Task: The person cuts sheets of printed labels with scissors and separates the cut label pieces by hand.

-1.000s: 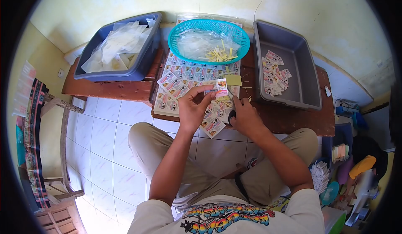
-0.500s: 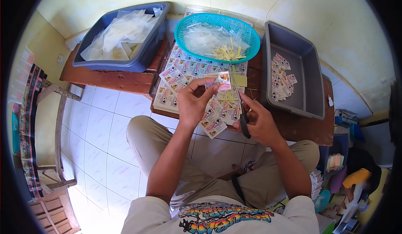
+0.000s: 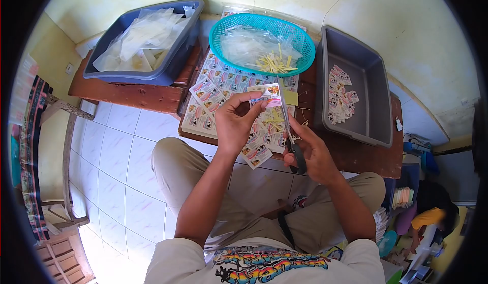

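Note:
Between thumb and fingers, my left hand (image 3: 236, 121) pinches a small printed label (image 3: 273, 91) over the table. My right hand (image 3: 314, 154) is wrapped round the black handles of a pair of scissors (image 3: 298, 158), whose blades point away from me along the label's right edge. Beneath both hands lie printed label sheets (image 3: 223, 81), with loose cut pieces (image 3: 256, 154) near the front edge. Thin yellowish paper strips (image 3: 275, 124) are scattered under the label. How far the blades are apart is hard to see.
A turquoise basket (image 3: 216, 42) holds plastic bags and strips. To the right, a grey tub (image 3: 371, 116) contains cut labels. A blue tub (image 3: 178, 75) of clear bags stands at left on the brown wooden table (image 3: 168, 91). Another person (image 3: 432, 213) is at far right.
The scissors have turned slightly, and their blades now lie close along the label's right edge. My right hand's fingers are closer together on the handles. The view has shifted a little.

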Available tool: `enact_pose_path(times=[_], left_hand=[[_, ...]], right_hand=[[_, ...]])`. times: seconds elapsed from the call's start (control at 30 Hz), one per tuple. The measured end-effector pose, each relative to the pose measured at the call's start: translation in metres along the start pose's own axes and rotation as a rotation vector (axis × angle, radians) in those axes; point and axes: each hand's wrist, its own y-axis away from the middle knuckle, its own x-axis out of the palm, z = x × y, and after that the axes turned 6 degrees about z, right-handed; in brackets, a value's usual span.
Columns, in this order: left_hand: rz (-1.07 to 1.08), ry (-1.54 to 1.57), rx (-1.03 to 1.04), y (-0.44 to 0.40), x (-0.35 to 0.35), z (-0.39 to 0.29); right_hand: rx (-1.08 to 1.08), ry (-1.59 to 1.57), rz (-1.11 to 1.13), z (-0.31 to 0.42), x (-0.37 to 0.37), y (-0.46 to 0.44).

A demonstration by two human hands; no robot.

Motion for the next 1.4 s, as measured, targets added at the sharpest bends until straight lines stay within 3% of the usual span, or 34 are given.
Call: enact_pose_path(times=[1.4], left_hand=[[0.007, -0.034, -0.010, 0.0038, 0.0003, 0.0071]], right_hand=[[0.019, 0.021, -0.042, 0.0000, 0.0055, -0.0011]])
